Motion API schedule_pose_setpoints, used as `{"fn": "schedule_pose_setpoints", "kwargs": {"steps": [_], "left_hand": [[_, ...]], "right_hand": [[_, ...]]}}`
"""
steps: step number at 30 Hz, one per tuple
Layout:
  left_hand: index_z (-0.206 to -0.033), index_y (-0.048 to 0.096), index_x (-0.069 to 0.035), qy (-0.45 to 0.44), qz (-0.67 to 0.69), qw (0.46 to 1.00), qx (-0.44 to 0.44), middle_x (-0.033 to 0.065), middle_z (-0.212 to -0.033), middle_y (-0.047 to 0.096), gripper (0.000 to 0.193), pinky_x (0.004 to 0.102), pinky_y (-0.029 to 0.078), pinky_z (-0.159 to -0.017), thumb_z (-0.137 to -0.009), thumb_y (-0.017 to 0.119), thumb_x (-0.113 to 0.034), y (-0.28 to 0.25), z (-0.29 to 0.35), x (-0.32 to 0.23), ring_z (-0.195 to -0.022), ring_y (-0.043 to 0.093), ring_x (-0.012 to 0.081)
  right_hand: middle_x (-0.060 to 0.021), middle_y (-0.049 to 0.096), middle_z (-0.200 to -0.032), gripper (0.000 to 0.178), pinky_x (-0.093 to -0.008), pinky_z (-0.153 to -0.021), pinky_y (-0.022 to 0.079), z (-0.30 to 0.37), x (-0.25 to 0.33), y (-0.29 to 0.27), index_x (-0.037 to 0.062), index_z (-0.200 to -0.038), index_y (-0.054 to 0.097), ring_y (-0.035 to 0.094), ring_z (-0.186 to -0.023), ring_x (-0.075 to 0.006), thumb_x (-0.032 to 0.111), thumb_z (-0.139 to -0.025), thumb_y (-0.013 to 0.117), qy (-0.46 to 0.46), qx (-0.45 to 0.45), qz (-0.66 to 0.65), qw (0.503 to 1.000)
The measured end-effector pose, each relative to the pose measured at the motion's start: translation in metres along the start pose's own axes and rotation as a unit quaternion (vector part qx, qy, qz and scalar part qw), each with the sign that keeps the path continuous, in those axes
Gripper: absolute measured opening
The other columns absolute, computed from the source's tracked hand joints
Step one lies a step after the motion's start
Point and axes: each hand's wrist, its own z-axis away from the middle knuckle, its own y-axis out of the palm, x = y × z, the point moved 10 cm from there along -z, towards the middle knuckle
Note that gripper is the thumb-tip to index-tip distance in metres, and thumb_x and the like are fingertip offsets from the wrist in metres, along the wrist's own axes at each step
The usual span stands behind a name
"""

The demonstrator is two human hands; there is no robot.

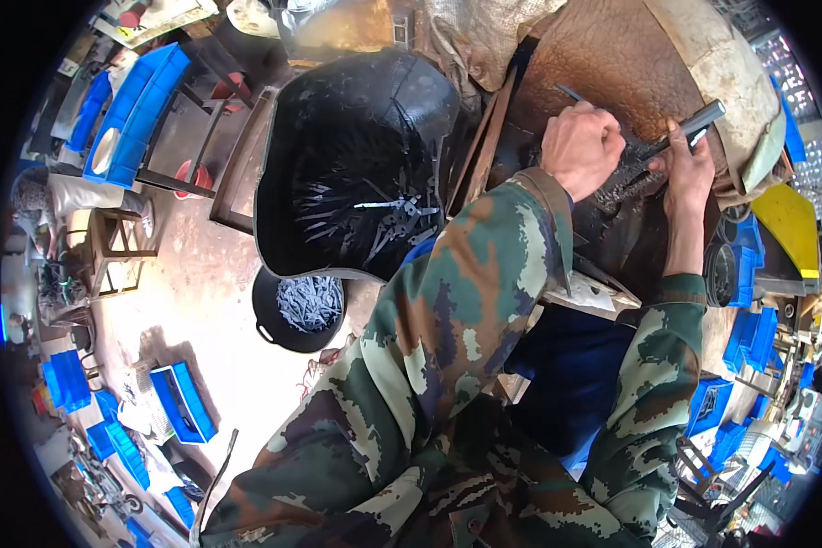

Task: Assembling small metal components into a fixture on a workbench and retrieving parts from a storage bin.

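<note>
My left hand [583, 151] is closed in a fist over the dark, grimy work surface. A thin metal strip [568, 91] pokes out past its knuckles; the rest of it is hidden by the hand. To the right, my right hand [687, 169] has its fingers wrapped round a thick dark metal bar [703, 117] with a bright, rounded end, tilted up to the right. Between the hands lies a heap of black, greasy grit [623, 181]. Behind them rises a worn brown leather-like sheet [603, 55].
Left of the bench stands a large black scoop-shaped bin [288, 215] holding dark and shiny metal strips. Below it is a black bucket [267, 320] of grey metal pieces. Blue crates [183, 402] stand around the floor and racks. A person [73, 196] is at the far left.
</note>
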Motion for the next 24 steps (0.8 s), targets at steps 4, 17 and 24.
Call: {"fn": "schedule_pose_setpoints", "kwargs": {"steps": [4, 17, 24], "left_hand": [[-0.089, 0.073, -0.003, -0.015, 0.045, 0.999, 0.015, 0.0152, -0.091, 0.067, 0.013, 0.0357, 0.054, -0.072, -0.082, 0.066, -0.011, 0.002, -0.002, 0.006, -0.079, 0.068, 0.0273], [-0.106, 0.071, -0.006, 0.037, -0.295, 0.923, 0.246, 0.0148, -0.107, 0.069, 0.021, 0.037, 0.052, -0.089, -0.087, 0.062, -0.007, -0.148, -0.025, 0.174, -0.101, 0.066, 0.033], [-0.125, 0.062, -0.011, -0.016, -0.411, 0.828, 0.381, 0.0107, -0.133, 0.055, 0.044, 0.0427, 0.049, -0.099, -0.08, 0.063, -0.005, -0.141, 0.028, 0.259, -0.118, 0.058, 0.0351]], "right_hand": [[-0.0045, 0.069, -0.091, 0.022, -0.0235, -0.047, 0.048, -0.009, -0.005, 0.003, 0.0029, -0.112, 0.06, 0.045, -0.055, -0.0049, 0.017, -0.096, 0.067, -0.017, 0.018, -0.019, 1.0], [-0.008, 0.072, -0.102, 0.031, -0.0225, -0.052, 0.044, -0.02, -0.001, 0.005, 0.0014, -0.119, 0.061, 0.039, -0.053, -0.0014, 0.02, -0.095, 0.068, -0.019, 0.023, 0.005, 1.0], [-0.0099, 0.071, -0.107, 0.029, -0.0226, -0.052, 0.044, -0.015, -0.003, 0.004, 0.0019, -0.12, 0.06, 0.037, -0.052, -0.0011, 0.018, -0.097, 0.065, -0.006, 0.029, -0.022, 0.999]]}}
